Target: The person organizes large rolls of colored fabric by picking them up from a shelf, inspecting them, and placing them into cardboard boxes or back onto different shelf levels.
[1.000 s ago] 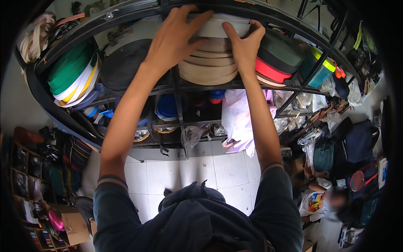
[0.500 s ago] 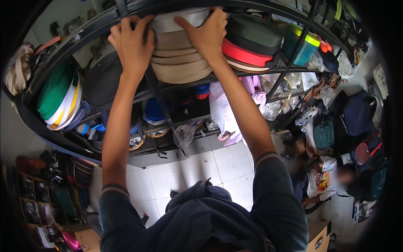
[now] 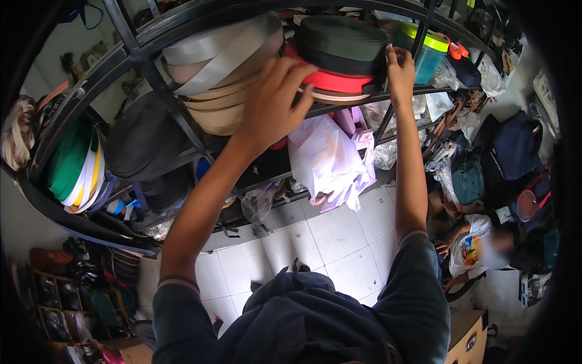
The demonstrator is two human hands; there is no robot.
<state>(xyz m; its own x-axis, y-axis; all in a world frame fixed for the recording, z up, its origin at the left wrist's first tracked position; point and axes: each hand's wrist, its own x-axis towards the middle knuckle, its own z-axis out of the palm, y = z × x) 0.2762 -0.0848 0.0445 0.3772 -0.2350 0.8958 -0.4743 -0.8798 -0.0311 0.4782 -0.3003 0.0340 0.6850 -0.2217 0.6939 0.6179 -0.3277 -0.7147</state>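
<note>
My left hand [image 3: 274,104] reaches up to the shelf, fingers and thumb apart. It lies between a stack of beige webbing rolls [image 3: 215,115] and a red roll [image 3: 348,80], in front of their edges. On the beige stack sits a silver-grey roll [image 3: 197,53], a loose band slanting down across the front. Right of it, a dark green roll [image 3: 342,37] tops a black roll, the red one and a brown one. At that stack's right side is my right hand [image 3: 400,67], its fingers pointing up and partly bent, seemingly touching the rolls' edge.
The black metal shelf frame [image 3: 171,100] has uprights between the stacks. Black rolls [image 3: 148,136] and green, white and yellow rolls [image 3: 76,164] stand left. A teal tub [image 3: 424,54] with a yellow lid is right. Below hangs a pale plastic bag [image 3: 327,158]. Another person [image 3: 470,249] sits lower right.
Both hands have left the beige and silver-grey stack and moved right to the green, black and red stack. The silver-grey roll's loose band now slants across the front.
</note>
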